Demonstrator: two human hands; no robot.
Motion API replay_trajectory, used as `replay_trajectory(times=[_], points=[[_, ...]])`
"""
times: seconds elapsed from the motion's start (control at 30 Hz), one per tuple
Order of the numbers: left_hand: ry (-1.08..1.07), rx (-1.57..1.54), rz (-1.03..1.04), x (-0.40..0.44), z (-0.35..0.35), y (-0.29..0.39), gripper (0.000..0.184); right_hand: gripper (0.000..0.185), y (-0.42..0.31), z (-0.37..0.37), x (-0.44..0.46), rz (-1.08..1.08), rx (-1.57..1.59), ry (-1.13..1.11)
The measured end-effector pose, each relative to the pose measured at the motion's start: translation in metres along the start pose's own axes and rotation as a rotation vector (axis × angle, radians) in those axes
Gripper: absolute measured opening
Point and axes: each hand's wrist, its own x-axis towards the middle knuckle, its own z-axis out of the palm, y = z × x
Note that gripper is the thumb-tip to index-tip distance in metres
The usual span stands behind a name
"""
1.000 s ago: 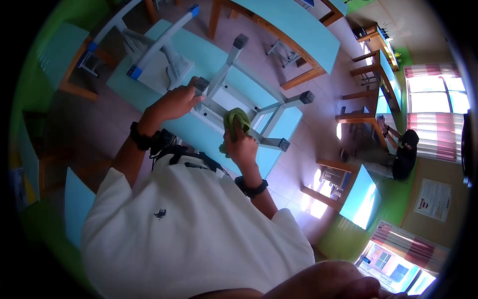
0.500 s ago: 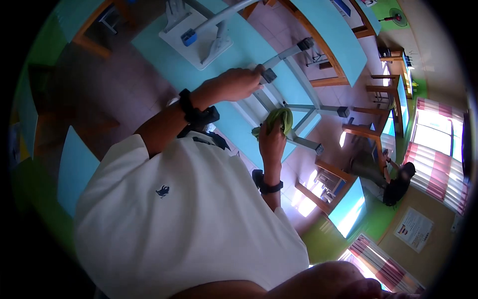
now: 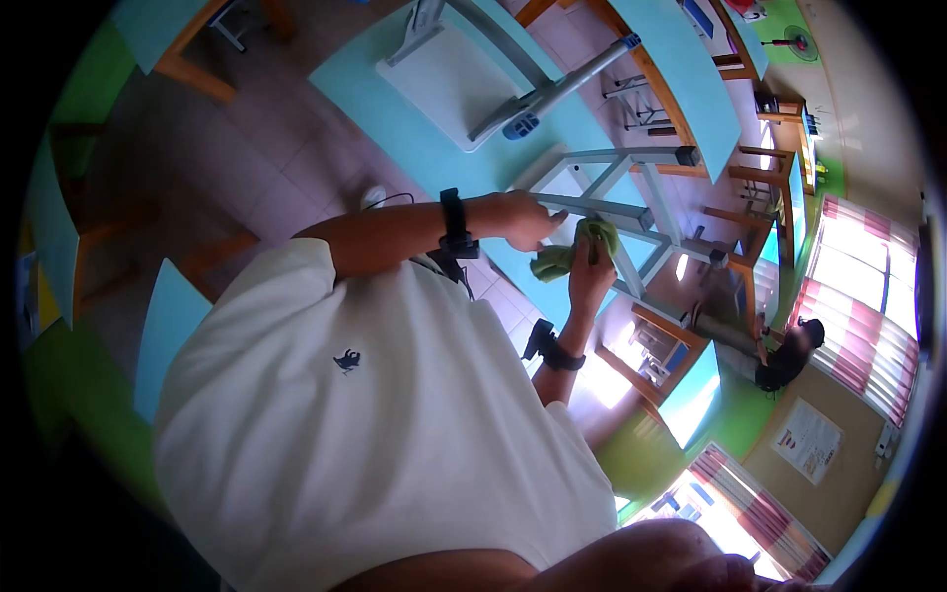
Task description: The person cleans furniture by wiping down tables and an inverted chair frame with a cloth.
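Observation:
A grey-legged stool (image 3: 658, 187) lies upturned on the light-blue table (image 3: 380, 94), its leg ends pointing away from the tabletop. My left hand (image 3: 515, 219) is closed around one of its legs near the seat end, the fingers partly hidden. In my right hand (image 3: 590, 276) is a bunched green cloth (image 3: 559, 260), pressed against the stool frame close to my left fingers. Beyond my left hand, a second upturned stool (image 3: 449, 84) with a white seat rests on the same table.
More blue-topped tables with wooden frames stand around, including one at the far side (image 3: 681, 69) and one at left (image 3: 168, 331). A person (image 3: 784, 357) in dark clothing is at the right, near the curtained window (image 3: 858, 266). A fan (image 3: 797, 42) is at upper right.
My left hand has shifted from the leg's end down toward the seat. The cloth in my right hand has moved along the frame. The view has shifted, and the other person leans differently.

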Motion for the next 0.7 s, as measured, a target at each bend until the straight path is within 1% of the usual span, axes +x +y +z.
replay_trajectory(times=[0.03, 0.07, 0.1, 0.17, 0.2, 0.23, 0.3, 0.33, 0.37, 0.43, 0.47, 0.5, 0.53, 0.57, 0.6, 0.63, 0.67, 0.7], points=[[-0.103, -0.029, -0.001, -0.010, 0.000, -0.009, 0.072, 0.030, -0.007, 0.003, -0.005, 0.068, 0.130, -0.047], [-0.190, -0.104, -0.054, -0.022, -0.010, -0.014, 0.075, 0.031, -0.015, 0.009, -0.008, 0.136, 0.263, -0.095], [-0.194, -0.103, -0.056, -0.027, -0.002, -0.026, 0.075, 0.031, -0.029, 0.014, -0.010, 0.139, 0.267, -0.096], [-0.133, -0.411, 0.065, -0.029, 0.020, -0.055, 0.068, 0.030, -0.060, 0.023, -0.016, 0.104, 0.398, -0.264], [-0.197, -0.532, 0.157, -0.032, 0.012, -0.062, 0.058, 0.031, -0.076, 0.027, -0.016, 0.083, 0.460, -0.307], [-0.203, -0.531, 0.159, -0.033, 0.015, -0.070, 0.058, 0.031, -0.084, 0.033, -0.015, 0.088, 0.462, -0.303], [-0.207, -0.888, 0.226, -0.037, 0.021, -0.080, 0.051, 0.030, -0.094, 0.041, -0.009, 0.054, 0.469, -0.327], [-0.235, -0.967, 0.212, -0.036, 0.023, -0.085, 0.049, 0.030, -0.094, 0.042, -0.005, 0.036, 0.390, -0.352], [-0.240, -0.958, 0.207, -0.038, 0.017, -0.087, 0.049, 0.030, -0.090, 0.045, -0.001, 0.036, 0.399, -0.345], [-0.223, -1.078, 0.151, -0.041, 0.008, -0.088, 0.047, 0.028, -0.069, 0.056, 0.003, 0.050, 0.553, -0.391], [-0.228, -1.085, 0.144, -0.041, 0.006, -0.090, 0.047, 0.028, -0.065, 0.057, 0.006, -0.041, 0.533, -0.413], [-0.210, -1.201, 0.025, -0.041, 0.005, -0.092, 0.050, 0.028, -0.060, 0.059, 0.008, -0.032, 0.537, -0.421], [-0.189, -1.310, -0.099, -0.040, 0.005, -0.095, 0.055, 0.029, -0.056, 0.062, 0.011, 0.002, 0.539, -0.537], [-0.195, -1.306, -0.114, -0.038, 0.011, -0.098, 0.055, 0.029, -0.055, 0.067, 0.014, 0.033, 0.548, -0.649], [-0.057, -1.137, -0.081, -0.035, 0.020, -0.103, 0.056, 0.031, -0.051, 0.070, 0.020, 0.053, 0.473, -0.735], [0.074, -0.960, -0.047, -0.033, 0.026, -0.112, 0.058, 0.031, -0.049, 0.075, 0.025, 0.051, 0.497, -0.733], [0.006, -0.830, -0.085, -0.037, 0.017, -0.120, 0.056, 0.031, -0.051, 0.078, 0.029, -0.052, 0.456, -0.713], [-0.010, -0.808, -0.102, -0.034, 0.022, -0.139, 0.056, 0.031, -0.052, 0.084, 0.033, -0.153, 0.418, -0.684]])
